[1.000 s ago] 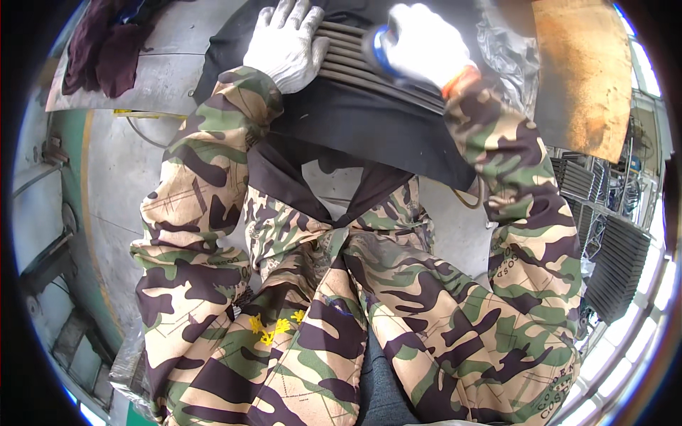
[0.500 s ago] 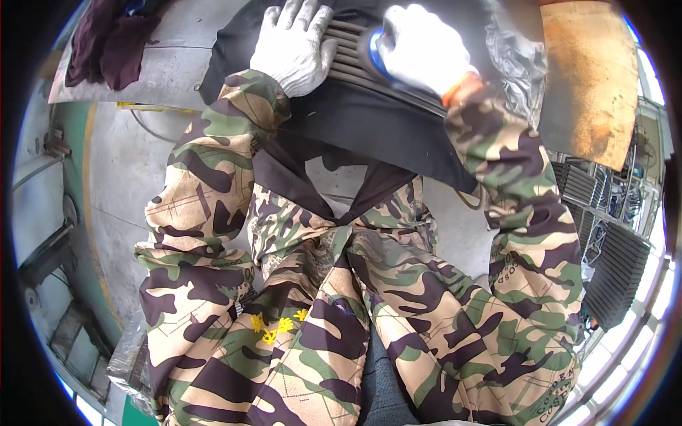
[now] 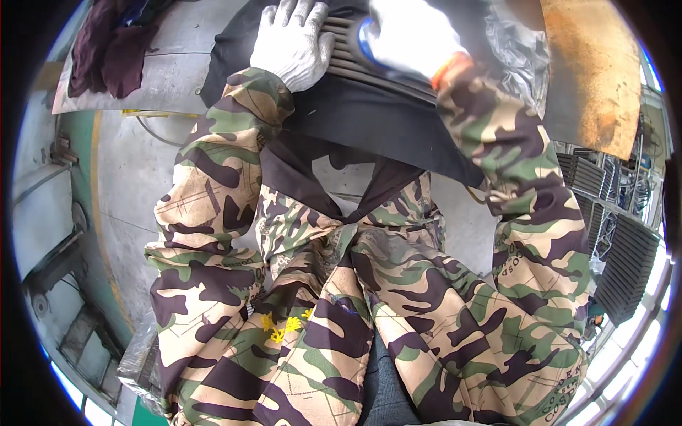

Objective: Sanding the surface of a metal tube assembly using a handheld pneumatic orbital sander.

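My left hand [image 3: 293,46], in a white knit glove, lies flat with its fingers spread. It presses on the left end of a grey slatted piece [image 3: 344,50] made of parallel bars. My right hand [image 3: 415,35], gloved in white with an orange cuff, is closed round a tool with a rounded blue edge [image 3: 367,41]. That tool rests on or just over the bars; the hand hides most of it, and its kind does not show. Under the slatted piece a black cloth [image 3: 376,121] covers the work surface and drapes over its near edge.
Dark maroon cloth [image 3: 121,67] lies on the metal table [image 3: 177,71] at the left. Crumpled clear plastic [image 3: 518,57] and a rust-stained board [image 3: 593,78] are at the right. Stacks of dark slatted pieces [image 3: 621,266] stand farther right, below the board.
My right hand and the blue-edged tool have shifted a little away from me and to the left along the bars. My left hand stays on the slatted piece.
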`<action>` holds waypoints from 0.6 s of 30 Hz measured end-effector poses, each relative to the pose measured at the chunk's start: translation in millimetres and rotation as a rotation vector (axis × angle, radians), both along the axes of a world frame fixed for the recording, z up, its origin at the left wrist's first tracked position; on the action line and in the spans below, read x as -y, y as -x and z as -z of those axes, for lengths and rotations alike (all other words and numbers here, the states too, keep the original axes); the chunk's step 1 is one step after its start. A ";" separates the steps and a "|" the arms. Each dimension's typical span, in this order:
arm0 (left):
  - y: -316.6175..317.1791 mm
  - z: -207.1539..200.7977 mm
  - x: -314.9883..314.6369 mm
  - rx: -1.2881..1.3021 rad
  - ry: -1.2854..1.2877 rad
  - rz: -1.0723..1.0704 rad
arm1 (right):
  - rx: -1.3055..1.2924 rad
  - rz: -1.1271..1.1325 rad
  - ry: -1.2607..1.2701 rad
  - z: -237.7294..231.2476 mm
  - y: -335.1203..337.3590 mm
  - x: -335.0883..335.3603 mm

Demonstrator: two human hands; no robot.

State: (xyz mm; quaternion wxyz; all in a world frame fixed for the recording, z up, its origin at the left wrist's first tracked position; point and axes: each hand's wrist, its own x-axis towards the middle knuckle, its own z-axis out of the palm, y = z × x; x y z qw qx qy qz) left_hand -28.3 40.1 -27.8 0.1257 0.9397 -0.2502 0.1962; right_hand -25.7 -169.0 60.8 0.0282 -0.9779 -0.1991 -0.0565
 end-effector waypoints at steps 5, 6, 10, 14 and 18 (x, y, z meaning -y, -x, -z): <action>-0.3 -1.6 5.8 -0.001 0.013 -0.008 | -0.003 0.003 -0.008 -8.0 -0.5 -2.9; -0.6 -1.8 4.7 0.000 0.011 -0.007 | 0.006 0.052 0.011 -3.8 -9.5 -4.4; -0.7 0.1 2.7 -0.019 0.017 -0.016 | -0.003 0.008 0.009 -4.8 9.7 -4.5; -0.7 -0.3 8.1 -0.003 0.022 -0.023 | 0.025 -0.015 -0.014 -0.4 1.1 1.6; -0.3 3.0 4.6 -0.018 0.022 -0.012 | -0.042 0.074 0.017 -3.9 -8.3 -0.2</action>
